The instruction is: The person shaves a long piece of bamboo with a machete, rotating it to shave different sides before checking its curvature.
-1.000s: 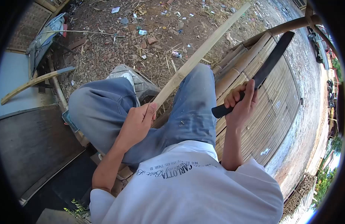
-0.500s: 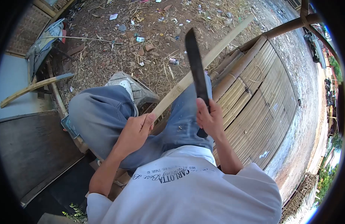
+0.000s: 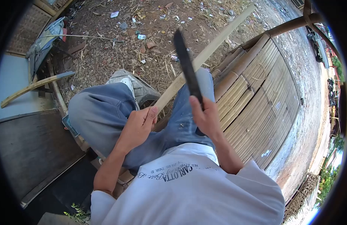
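My left hand (image 3: 139, 125) is closed around the near end of a long pale bamboo strip (image 3: 222, 39), which slants away up and to the right across my lap. In my right hand (image 3: 206, 118) is a machete (image 3: 187, 66) with a dark blade, gripped by its dark handle. The blade points forward and leans left, overlapping the middle of the strip in this view. Part of the handle is hidden behind my fingers. Both hands are above my thighs, in blue jeans (image 3: 100, 105).
To the right lies a bamboo slat platform (image 3: 261, 101) with a thick pole along its edge. Litter and dry scraps cover the dirt ground (image 3: 102, 56) ahead. A curved bamboo piece (image 3: 34, 88) rests at the left, near a dark board (image 3: 34, 150).
The machete and my right hand have moved left, and the blade leans further left. My left hand and the strip have shifted only slightly.
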The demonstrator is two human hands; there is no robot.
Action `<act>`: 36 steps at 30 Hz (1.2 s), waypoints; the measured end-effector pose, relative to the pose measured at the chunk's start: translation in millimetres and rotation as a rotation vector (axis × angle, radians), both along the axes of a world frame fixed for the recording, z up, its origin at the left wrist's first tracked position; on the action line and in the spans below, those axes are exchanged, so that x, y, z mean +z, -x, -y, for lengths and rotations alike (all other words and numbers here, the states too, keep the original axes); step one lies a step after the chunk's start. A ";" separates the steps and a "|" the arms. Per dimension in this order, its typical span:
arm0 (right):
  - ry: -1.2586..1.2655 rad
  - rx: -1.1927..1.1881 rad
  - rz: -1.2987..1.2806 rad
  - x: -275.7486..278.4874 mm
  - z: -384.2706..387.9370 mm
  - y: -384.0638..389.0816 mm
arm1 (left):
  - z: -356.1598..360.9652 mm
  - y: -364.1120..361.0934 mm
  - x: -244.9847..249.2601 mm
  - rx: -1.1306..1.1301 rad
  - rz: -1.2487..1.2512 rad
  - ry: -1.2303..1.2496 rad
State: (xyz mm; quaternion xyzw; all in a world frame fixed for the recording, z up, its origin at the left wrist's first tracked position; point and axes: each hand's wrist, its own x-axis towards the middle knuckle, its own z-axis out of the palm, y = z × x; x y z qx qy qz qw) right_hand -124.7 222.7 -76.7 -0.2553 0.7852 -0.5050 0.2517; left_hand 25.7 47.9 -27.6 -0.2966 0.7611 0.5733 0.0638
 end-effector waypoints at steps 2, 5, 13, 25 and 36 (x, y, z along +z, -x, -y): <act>0.065 -0.060 0.161 5.2 -5.2 1.3 | 0.6 -8.1 -4.9 -0.005 -0.017 0.010; 0.384 -0.335 0.395 35.2 -10.4 35.6 | 1.6 -11.3 -11.3 0.055 0.015 -0.047; 0.094 0.178 -0.314 43.4 -1.4 32.8 | 5.8 5.1 -5.9 0.118 0.033 -0.109; -0.310 0.438 -0.383 29.3 13.7 9.6 | -2.2 -2.3 -12.5 0.111 0.018 -0.157; -0.273 0.400 -0.413 42.5 23.2 9.8 | -4.7 1.2 -4.6 0.146 -0.020 -0.115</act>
